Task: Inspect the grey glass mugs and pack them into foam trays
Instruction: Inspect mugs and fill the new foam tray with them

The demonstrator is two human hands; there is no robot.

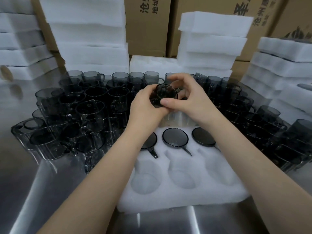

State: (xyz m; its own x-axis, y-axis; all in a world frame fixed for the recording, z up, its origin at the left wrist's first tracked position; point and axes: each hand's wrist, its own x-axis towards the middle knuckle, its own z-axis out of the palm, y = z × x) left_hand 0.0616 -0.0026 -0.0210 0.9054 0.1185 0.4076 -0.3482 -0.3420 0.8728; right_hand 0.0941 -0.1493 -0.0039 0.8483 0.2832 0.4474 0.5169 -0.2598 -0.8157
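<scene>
Foam tray (185,197) with three grey mugs (175,137)

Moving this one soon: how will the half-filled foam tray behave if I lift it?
The foam tray is likely light but floppy: it looks like soft foam. It is probably far-heavy, since three mugs fill only its far row. Seated deep in it, they should hardly tip.

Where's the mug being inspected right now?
Head view, centre: the mug is held between the left hand and right hand, above the far edge of the foam tray, beyond three packed mugs.
</scene>
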